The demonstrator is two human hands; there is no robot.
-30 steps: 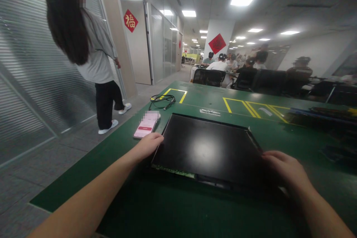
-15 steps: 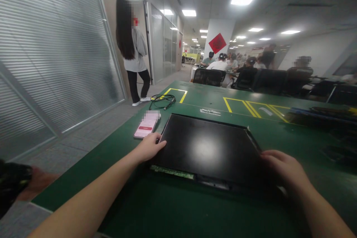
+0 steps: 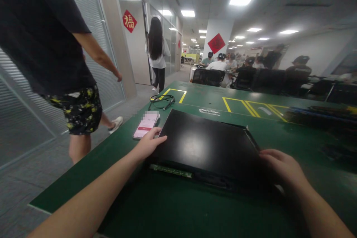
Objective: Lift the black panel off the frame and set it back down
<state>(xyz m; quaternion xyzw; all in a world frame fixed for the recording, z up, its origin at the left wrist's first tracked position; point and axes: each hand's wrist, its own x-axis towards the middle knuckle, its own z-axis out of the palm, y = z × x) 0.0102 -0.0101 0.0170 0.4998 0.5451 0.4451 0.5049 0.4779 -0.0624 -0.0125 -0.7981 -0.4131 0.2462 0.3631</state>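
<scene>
Right now I have both hands on a flat black panel (image 3: 208, 147) that lies on the green desk (image 3: 173, 208), close to its near edge. My left hand (image 3: 147, 145) rests at the panel's left side, fingers stretched flat toward the corner and not closed on anything. My right hand (image 3: 281, 167) sits at the right side with fingers curled over the edge; whether they are actually clamped on it I cannot tell. A strip of green circuit board (image 3: 170, 171) shows along the near edge. I judge this as the gripping step, with the panel steadied on both sides before a lift or turn. Any next move calls for an even hold at both edges, so the thin panel does not flex, and for keeping clear of the phone (image 3: 145, 126) just beside my left hand. A black cable (image 3: 162, 100) lies farther back by the yellow markings. Two people walk in the aisle to the left.
</scene>
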